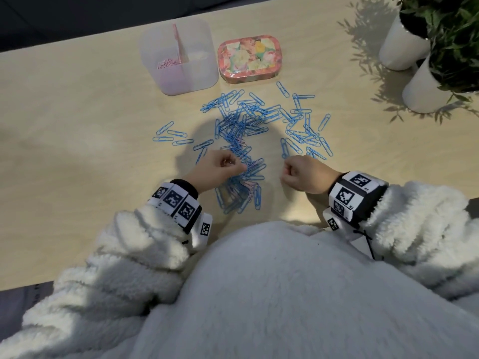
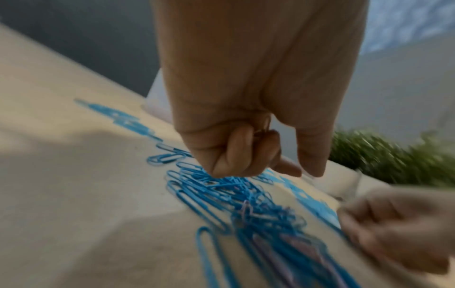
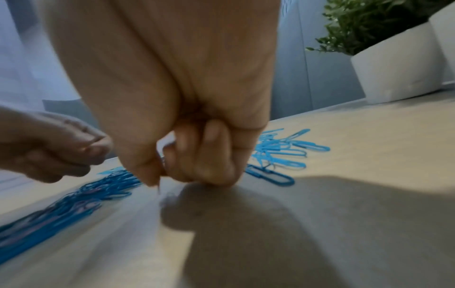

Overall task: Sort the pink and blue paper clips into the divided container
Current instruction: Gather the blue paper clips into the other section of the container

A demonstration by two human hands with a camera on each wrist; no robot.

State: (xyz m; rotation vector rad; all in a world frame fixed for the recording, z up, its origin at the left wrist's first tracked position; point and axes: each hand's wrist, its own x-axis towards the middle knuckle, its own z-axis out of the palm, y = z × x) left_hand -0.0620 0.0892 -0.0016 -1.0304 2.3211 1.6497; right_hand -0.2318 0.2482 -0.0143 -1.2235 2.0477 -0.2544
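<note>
A heap of blue paper clips [image 1: 243, 125] lies spread on the table, with a few pink clips [image 2: 247, 207] mixed into its near end. The translucent divided container [image 1: 199, 73] stands behind it; pink clips [image 1: 168, 64] fill its left compartment, and the right one looks bare. My left hand [image 1: 234, 167] hovers at the near end of the heap, fingers curled round a pinkish clip [image 2: 262, 130] in the fist. My right hand [image 1: 287, 174] is a fist on the bare table right of the heap, pinching a thin clip wire [image 3: 159, 186] whose colour I cannot tell.
A flowered tin [image 1: 250, 58] sits right of the container. Two white plant pots [image 1: 425, 84] stand at the far right. More blue clips [image 3: 278, 154] lie scattered beyond my right hand. The table's front edge is at my body.
</note>
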